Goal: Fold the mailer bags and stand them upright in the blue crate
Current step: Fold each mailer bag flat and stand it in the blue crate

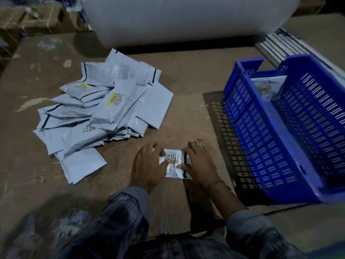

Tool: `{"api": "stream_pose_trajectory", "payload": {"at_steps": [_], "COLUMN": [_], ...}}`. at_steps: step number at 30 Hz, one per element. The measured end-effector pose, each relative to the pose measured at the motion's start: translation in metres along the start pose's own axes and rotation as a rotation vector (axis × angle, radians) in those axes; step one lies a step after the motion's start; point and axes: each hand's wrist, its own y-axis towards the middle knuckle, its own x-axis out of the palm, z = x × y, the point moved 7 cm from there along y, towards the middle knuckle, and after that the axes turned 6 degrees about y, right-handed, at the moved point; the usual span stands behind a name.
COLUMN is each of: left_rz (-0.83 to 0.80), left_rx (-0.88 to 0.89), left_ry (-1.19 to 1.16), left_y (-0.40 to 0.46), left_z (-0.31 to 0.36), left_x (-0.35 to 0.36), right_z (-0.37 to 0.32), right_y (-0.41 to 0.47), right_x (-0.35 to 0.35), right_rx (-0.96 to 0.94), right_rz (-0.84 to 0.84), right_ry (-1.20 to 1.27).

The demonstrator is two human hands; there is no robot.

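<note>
A small grey mailer bag (174, 162) with barcodes lies flat on the brown table in front of me. My left hand (149, 165) presses its left side, thumb on the label. My right hand (199, 163) lies on its right side, fingers spread over a black strip, thumb touching the bag. A loose pile of grey mailer bags (104, 109) covers the table to the left. The blue crate (291, 131) stands at the right, with one folded mailer bag (268, 86) upright against its far end.
A big white roll of wrap (183, 17) lies across the back of the table. Cardboard boxes (37, 17) are stacked at the far left. Grey slats (280, 43) sit behind the crate. The crate casts a patterned shadow (231, 143) near my right hand.
</note>
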Motion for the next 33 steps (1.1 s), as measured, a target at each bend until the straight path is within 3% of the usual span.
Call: {"api": "stream_pose_trajectory", "payload": {"at_steps": [5, 13, 17, 22, 25, 29, 33], "left_rz": [-0.112, -0.251, -0.244, -0.027, 0.070, 0.038, -0.064], "left_rx": [-0.086, -0.089, -0.144, -0.238, -0.358, -0.463, -0.471], "left_ry": [-0.214, -0.144, -0.281, -0.466, -0.460, -0.438, -0.248], "left_y": [0.005, 0.014, 0.021, 0.041, 0.050, 0.073, 0.109], "left_z": [-0.009, 0.011, 0.031, 0.056, 0.061, 0.058, 0.054], "left_x": [0.015, 0.019, 0.000, -0.024, -0.021, 0.014, 0.081], "right_z": [0.007, 0.022, 0.025, 0.023, 0.024, 0.031, 0.065], "right_y": [-0.005, -0.013, -0.009, -0.003, -0.010, -0.028, -0.040], "right_x": [-0.027, -0.035, -0.059, -0.130, -0.193, -0.275, -0.338], "right_rx": [0.051, 0.049, 0.040, 0.064, 0.059, -0.113, -0.131], "right_rz": [0.004, -0.100, -0.064, -0.008, 0.103, 0.168, 0.285], "right_ry": [-0.050, 0.159, 0.139, 0.106, 0.154, 0.296, 0.377]}}
